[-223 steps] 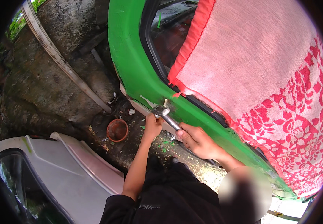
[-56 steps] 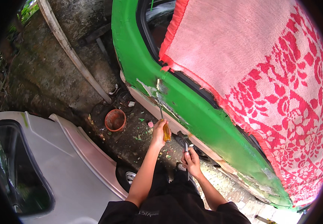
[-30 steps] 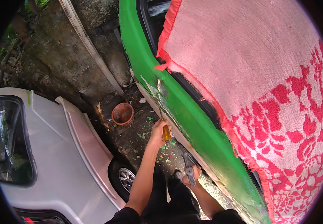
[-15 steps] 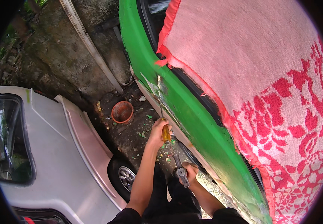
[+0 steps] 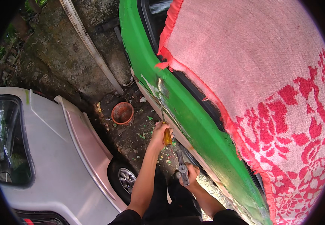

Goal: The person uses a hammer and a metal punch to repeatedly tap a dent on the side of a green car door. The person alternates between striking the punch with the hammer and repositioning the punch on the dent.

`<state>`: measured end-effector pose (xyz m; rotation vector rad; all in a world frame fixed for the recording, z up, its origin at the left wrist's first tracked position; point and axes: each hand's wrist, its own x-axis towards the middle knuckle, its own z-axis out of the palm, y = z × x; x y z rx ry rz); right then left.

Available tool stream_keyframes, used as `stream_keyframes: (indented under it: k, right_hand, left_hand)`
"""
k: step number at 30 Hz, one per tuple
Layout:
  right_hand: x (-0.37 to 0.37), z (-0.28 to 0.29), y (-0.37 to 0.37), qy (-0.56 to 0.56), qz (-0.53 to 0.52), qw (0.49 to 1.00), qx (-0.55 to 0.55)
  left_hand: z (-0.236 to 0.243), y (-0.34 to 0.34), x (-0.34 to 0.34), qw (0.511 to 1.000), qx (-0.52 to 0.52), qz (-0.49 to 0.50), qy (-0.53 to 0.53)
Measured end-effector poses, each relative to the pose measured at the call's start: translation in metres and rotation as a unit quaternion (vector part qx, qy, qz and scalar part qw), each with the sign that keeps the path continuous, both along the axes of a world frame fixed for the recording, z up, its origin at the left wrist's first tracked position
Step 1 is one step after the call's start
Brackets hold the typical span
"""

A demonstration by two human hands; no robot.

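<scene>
Ground: dark dirt floor [image 5: 134,144] strewn with green and pale flakes [image 5: 143,135], below a weathered grey-brown wall [image 5: 57,56].
Landmark: green-painted car [image 5: 203,123], with a scraped patch [image 5: 163,90] on its side.
Cover: pink cloth with red floral pattern and red hem [image 5: 226,56], draped over the car.
Left grip: left hand [image 5: 157,137], clenched round a screwdriver with translucent amber handle [image 5: 167,138], left of the car; thin shaft directed at the patch, tip contact too small to tell.
Right grip: right hand [image 5: 192,174], grasping a grey metal hammer [image 5: 182,168], left of the car.
Pot: round terracotta-coloured pot [image 5: 122,122], left of the car.
Vehicle: silver-grey vehicle [image 5: 53,142], further left of the car.
</scene>
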<state>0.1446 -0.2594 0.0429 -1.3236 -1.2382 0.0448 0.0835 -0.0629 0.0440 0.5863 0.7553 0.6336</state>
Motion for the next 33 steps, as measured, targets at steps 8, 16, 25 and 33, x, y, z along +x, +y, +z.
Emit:
stream_keyframes:
  k: [8,16,25,33]
  right_hand:
    - [-0.002,-0.016,-0.005,0.007,0.026,0.999,-0.021]
    - [0.009,-0.045,0.006,-0.052,0.059,0.991,-0.108]
    - [0.003,-0.007,-0.007,-0.001,0.03,0.998,-0.057]
    - [-0.006,-0.016,-0.01,0.014,0.019,0.998,-0.065]
  left_hand:
    - [0.006,-0.003,-0.001,1.0,0.007,0.017,0.005]
    - [0.004,0.002,-0.006,0.999,-0.016,-0.018,-0.042]
    - [-0.001,0.005,-0.003,1.0,0.008,0.013,0.017]
    - [0.001,-0.003,-0.006,1.0,0.025,-0.01,-0.001]
